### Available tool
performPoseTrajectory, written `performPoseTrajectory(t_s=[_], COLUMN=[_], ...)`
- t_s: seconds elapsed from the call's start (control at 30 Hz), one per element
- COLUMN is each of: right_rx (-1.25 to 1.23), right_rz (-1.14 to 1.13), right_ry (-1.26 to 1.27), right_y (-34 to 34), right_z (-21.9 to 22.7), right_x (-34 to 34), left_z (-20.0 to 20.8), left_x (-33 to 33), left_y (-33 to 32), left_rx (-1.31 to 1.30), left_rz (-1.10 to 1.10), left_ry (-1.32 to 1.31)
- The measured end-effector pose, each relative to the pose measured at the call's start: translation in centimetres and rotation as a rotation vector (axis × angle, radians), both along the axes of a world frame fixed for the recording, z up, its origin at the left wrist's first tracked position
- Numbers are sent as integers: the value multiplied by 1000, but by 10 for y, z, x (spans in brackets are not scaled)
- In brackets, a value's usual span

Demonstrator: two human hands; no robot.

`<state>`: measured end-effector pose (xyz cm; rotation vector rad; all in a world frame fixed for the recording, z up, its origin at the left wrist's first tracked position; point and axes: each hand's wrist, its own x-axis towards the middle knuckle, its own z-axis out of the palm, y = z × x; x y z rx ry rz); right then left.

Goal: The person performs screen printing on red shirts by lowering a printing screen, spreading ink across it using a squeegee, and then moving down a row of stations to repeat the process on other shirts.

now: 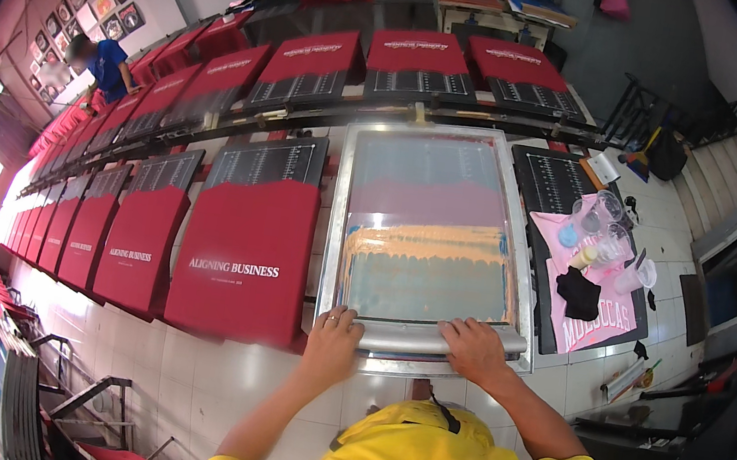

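A screen-printing frame with a silver metal rim lies in front of me, over a red shirt that shows dimly through its mesh. Across its near end rests a long metal squeegee. My left hand grips its left part, a ring on one finger. Toward the other end, my right hand has its fingers curled over the squeegee. Beyond it, a band of orange-tan ink crosses the mesh, with thinner ink smeared on the nearer part.
Red shirts with white lettering lie on black boards in rows to the left and beyond. Right of the frame, a board carries a pink cloth, plastic cups and a black cloth. Far left, a person in blue leans over the shirts.
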<state>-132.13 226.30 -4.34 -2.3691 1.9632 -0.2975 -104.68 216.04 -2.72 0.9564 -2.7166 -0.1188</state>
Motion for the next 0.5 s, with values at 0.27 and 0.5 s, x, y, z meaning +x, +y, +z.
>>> performPoseTrajectory(t_s=[0.27, 0.5], right_rx=[-100, -102], right_rz=[-118, -151], right_ry=[23, -28], right_y=[29, 30], right_z=[-9, 4], right_x=[-37, -29], left_z=[-35, -21], left_x=[-1, 0], left_y=[-12, -11], left_rx=[250, 269], left_rz=[76, 117], left_ry=[-34, -21])
